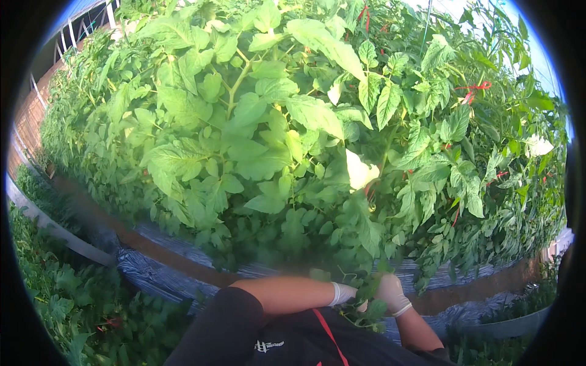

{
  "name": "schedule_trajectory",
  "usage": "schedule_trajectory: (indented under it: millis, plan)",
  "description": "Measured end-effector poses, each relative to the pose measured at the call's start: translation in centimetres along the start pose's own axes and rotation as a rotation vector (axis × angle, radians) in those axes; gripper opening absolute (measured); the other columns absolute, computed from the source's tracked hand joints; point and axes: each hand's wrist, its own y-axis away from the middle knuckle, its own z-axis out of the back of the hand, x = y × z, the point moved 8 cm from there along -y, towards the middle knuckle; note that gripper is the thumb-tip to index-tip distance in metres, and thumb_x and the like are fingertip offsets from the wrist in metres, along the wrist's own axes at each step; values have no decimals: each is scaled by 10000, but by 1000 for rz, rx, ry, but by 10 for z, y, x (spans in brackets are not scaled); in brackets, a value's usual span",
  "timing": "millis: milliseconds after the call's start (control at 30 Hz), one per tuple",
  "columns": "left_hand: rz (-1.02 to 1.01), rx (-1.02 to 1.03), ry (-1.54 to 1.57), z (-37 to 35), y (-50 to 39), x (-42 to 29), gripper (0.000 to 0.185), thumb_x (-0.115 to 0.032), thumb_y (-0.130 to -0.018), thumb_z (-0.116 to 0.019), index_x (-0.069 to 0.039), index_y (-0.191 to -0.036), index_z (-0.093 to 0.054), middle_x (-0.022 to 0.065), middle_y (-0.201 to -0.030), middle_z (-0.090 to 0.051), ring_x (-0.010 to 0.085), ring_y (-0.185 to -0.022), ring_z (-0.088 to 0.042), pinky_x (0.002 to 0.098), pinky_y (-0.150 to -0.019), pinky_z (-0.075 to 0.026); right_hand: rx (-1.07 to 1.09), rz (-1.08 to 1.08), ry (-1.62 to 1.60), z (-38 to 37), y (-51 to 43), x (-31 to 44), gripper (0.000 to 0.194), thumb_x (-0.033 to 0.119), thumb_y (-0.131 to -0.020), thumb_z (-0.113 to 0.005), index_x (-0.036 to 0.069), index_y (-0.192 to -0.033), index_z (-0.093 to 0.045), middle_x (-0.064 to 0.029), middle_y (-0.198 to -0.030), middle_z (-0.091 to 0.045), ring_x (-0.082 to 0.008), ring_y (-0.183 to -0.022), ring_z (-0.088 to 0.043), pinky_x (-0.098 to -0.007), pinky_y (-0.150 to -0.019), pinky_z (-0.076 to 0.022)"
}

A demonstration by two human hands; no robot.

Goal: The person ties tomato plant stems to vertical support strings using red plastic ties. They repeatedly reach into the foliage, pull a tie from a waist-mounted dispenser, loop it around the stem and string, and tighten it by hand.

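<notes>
Low in the view, close to the body, both gloved hands are among the leaves of a tomato plant shoot [365, 293]. My left hand [347, 295], in a pale thin glove, reaches across from the left; leaves cover most of its fingers. On the other side of the shoot is my right hand [391, 293], also in a pale glove, its fingers bent and partly behind foliage. What either hand grips cannot be made out. A red ribbon [328, 336] hangs over the dark shirt below the hands.
Dense tomato plants [270, 114] rise ahead, some tied with red ribbons [474, 89]. Black plastic mulch film [155, 274] edges a bare soil strip [178, 261]. More plants [82, 293] grow at lower left. Greenhouse frame bars [68, 32] stand at upper left.
</notes>
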Motion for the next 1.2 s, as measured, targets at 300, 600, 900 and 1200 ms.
schedule_trajectory:
  millis: [300, 600, 900, 1200]
  plan:
    - [113, -58, -549, 21, 37, 74, 276, -223, -921, -690, -36, -1091, -800, 199, -1085, -796, 364, -915, -753, 463, -827, -580, 69, 8, -439, -7, 57, 132, 276, 125, -883, -650, 49, -1121, -766, -219, -1056, -727, -453, -1000, -705, -525, -904, -571]
    - [-196, -378, -298, 86, 157, -50, 219, -31, -880, -644, -23, -1063, -765, 236, -1010, -771, 423, -1013, -733, 474, -876, -566, -34, -75, -687, -46, 68, 162, 319, 154, -1008, -701, 34, -1303, -710, -248, -1224, -703, -419, -1127, -703, -470, -963, -557]
    - [126, -280, -866, 107, 154, 13, 274, -349, -763, -872, -150, -948, -830, 108, -955, -804, 353, -963, -765, 461, -868, -595, -59, 7, -664, -44, 48, 190, 347, 293, -1000, -742, 69, -1264, -724, -211, -1144, -719, -428, -1056, -720, -481, -923, -577]
    - [-6, -410, -968, 117, 155, -64, 261, -312, -752, -700, -74, -766, -806, 162, -782, -766, 380, -806, -777, 473, -747, -628, 393, -81, 117, -160, -7, 184, 253, 181, -986, -620, 71, -1065, -834, -199, -1097, -796, -351, -1026, -784, -465, -861, -610]
